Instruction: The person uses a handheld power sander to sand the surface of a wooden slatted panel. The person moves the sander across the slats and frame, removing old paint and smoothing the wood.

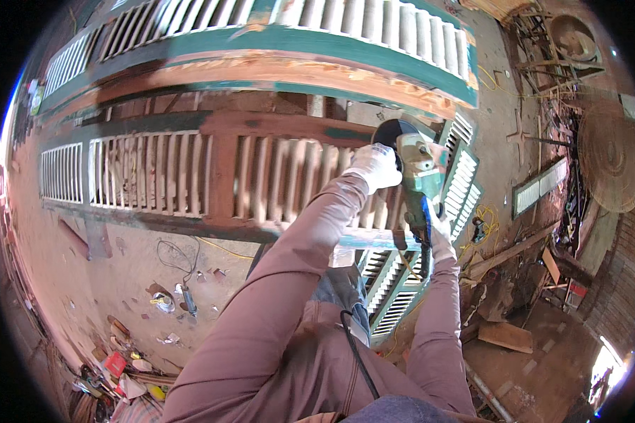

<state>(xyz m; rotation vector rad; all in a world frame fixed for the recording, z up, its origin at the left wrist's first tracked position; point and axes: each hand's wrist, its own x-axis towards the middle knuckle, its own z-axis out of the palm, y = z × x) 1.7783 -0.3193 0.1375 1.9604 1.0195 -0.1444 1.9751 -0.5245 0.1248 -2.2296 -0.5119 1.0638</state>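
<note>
My left hand point(375, 168), in a white glove, is closed at the front of a green angle grinder point(422, 169), beside its dark round disc point(394, 132). Farther back, my gloved right hand point(441, 236) wraps round the grinder's body. The disc sits over the right end of a louvred wooden shutter point(222, 176), by its far rail; whether it touches the wood I cannot tell. Much of this shutter shows bare reddish wood with patches of dark green. Beyond it lies a second shutter point(374, 44), painted green with whitish slats and a stripped reddish edge.
More green shutters point(462, 173) lean or lie below the right end. A yellow cord point(488, 218) coils on the floor at right. Wooden planks point(508, 337) and a round woven tray point(610, 158) stand farther right. Tools and scraps point(187, 299) litter the floor at left.
</note>
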